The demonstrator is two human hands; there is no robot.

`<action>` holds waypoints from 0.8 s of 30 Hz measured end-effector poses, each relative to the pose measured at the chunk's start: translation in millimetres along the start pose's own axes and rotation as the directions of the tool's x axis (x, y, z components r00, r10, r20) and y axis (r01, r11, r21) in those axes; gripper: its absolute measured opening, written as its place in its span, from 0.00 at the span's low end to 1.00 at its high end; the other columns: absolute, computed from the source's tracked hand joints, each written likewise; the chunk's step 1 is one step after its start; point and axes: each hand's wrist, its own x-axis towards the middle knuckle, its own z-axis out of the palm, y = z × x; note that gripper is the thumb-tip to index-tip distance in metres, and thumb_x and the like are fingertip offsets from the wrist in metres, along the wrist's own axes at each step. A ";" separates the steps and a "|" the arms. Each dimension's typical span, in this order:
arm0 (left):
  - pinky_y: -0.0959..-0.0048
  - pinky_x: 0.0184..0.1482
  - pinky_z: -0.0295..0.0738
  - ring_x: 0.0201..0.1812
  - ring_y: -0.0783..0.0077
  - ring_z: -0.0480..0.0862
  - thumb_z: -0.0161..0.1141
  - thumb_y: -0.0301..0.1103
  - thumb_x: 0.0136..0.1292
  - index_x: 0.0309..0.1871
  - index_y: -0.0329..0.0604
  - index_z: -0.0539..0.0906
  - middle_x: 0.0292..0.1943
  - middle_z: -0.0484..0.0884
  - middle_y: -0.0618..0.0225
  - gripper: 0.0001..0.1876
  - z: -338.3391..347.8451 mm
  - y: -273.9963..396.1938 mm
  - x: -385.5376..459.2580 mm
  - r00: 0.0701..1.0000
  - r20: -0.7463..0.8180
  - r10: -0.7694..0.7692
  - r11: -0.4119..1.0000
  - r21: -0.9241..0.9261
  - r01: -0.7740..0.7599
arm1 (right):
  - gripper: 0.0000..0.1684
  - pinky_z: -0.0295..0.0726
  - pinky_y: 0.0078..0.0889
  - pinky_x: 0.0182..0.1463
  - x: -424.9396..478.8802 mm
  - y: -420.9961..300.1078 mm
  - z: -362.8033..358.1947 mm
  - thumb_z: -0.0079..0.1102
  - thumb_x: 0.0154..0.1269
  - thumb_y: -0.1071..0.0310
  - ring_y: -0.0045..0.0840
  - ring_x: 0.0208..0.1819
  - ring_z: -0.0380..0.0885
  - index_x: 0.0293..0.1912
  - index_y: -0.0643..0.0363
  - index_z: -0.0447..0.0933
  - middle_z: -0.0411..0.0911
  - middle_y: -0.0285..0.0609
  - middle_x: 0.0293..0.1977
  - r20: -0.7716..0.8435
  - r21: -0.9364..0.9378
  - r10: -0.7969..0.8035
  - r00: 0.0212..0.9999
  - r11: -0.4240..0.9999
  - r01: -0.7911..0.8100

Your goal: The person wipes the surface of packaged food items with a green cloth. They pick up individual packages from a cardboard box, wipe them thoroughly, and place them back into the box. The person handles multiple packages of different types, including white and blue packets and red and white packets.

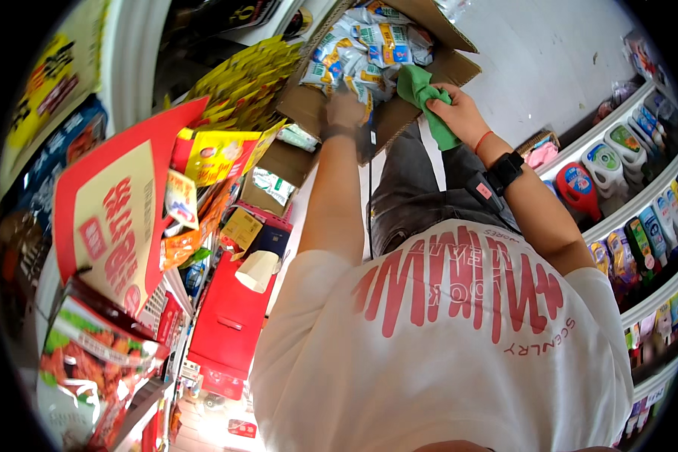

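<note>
An open cardboard box (451,69) stands in front of me, holding several white, yellow and blue plastic packets (385,42). My left hand (344,108) reaches over the box's near side, among the nearest packets. It is blurred, and its fingers are hidden from me, so whether it grips a packet cannot be told. To the right of the box, my right hand (461,114) pinches a crumpled green cloth (418,86) between thumb and fingers. The cloth hangs down on both sides of the grip, partly across the box's right edge.
Yellow packets (243,76) crowd the shelf left of the box. Closer by, a red and cream carton sign (113,226) juts out. A red box (231,316) lies lower left. Curved white shelves (610,212) with bottles run along the right, beyond pale floor (534,56).
</note>
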 end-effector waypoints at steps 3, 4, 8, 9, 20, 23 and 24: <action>0.61 0.44 0.73 0.41 0.52 0.81 0.61 0.40 0.54 0.36 0.33 0.82 0.39 0.80 0.46 0.16 -9.2 -7.7 -23.8 0.995 -0.098 -0.001 0.876 -0.480 -0.046 | 0.21 0.76 0.24 0.42 3.2 -3.4 6.0 0.55 0.64 0.62 0.19 0.37 0.76 0.54 0.59 0.73 0.77 0.38 0.39 -0.032 0.021 0.020 0.999 1.000 -0.019; 0.67 0.41 0.73 0.39 0.62 0.81 0.61 0.35 0.55 0.36 0.31 0.82 0.36 0.80 0.53 0.13 -26.2 0.2 -46.3 0.990 -0.141 0.030 0.860 -0.501 -0.098 | 0.21 0.76 0.25 0.44 6.2 -6.7 8.7 0.54 0.64 0.62 0.21 0.39 0.76 0.55 0.59 0.73 0.77 0.40 0.41 0.006 0.028 0.018 1.000 0.999 -0.018; 0.73 0.43 0.73 0.40 0.74 0.79 0.56 0.28 0.60 0.42 0.31 0.80 0.38 0.78 0.67 0.10 -57.5 18.3 -96.1 0.983 -0.162 0.082 0.529 -0.829 -0.181 | 0.24 0.73 0.29 0.55 29.3 -12.6 34.4 0.53 0.62 0.65 0.31 0.50 0.74 0.59 0.57 0.72 0.75 0.48 0.49 0.073 -0.112 -0.203 0.976 0.971 0.210; 0.71 0.41 0.73 0.38 0.71 0.79 0.56 0.30 0.59 0.40 0.31 0.80 0.36 0.79 0.64 0.10 -65.3 27.0 -105.4 0.959 -0.255 0.125 0.512 -0.811 -0.283 | 0.25 0.71 0.30 0.58 30.9 -17.7 44.2 0.52 0.62 0.67 0.34 0.53 0.73 0.59 0.57 0.71 0.74 0.50 0.52 0.086 -0.192 -0.306 0.948 0.929 0.317; 0.48 0.60 0.70 0.57 0.56 0.75 0.50 0.26 0.65 0.58 0.40 0.71 0.55 0.76 0.58 0.17 -78.5 35.1 -126.2 0.989 -0.041 0.141 -0.469 -0.883 0.031 | 0.26 0.68 0.33 0.61 -6.7 -15.8 45.8 0.52 0.55 0.75 0.40 0.57 0.71 0.56 0.55 0.75 0.73 0.53 0.54 0.253 -0.353 -0.476 0.842 0.765 0.539; 0.48 0.62 0.70 0.60 0.54 0.74 0.50 0.26 0.65 0.59 0.37 0.68 0.57 0.74 0.56 0.18 -80.3 31.6 -132.0 0.989 -0.002 0.145 -0.530 -0.844 0.076 | 0.23 0.73 0.30 0.55 0.2 -11.0 41.1 0.54 0.62 0.68 0.34 0.51 0.75 0.59 0.54 0.73 0.76 0.48 0.48 0.041 -0.431 -0.497 0.867 0.774 0.464; 0.48 0.60 0.72 0.58 0.54 0.75 0.51 0.26 0.65 0.58 0.34 0.68 0.56 0.74 0.55 0.18 -80.2 30.1 -132.8 0.988 0.026 0.151 -0.552 -0.827 0.106 | 0.23 0.74 0.29 0.53 0.8 -13.9 39.5 0.53 0.65 0.65 0.32 0.49 0.75 0.59 0.54 0.72 0.76 0.46 0.47 0.037 -0.260 -0.375 0.926 0.891 0.371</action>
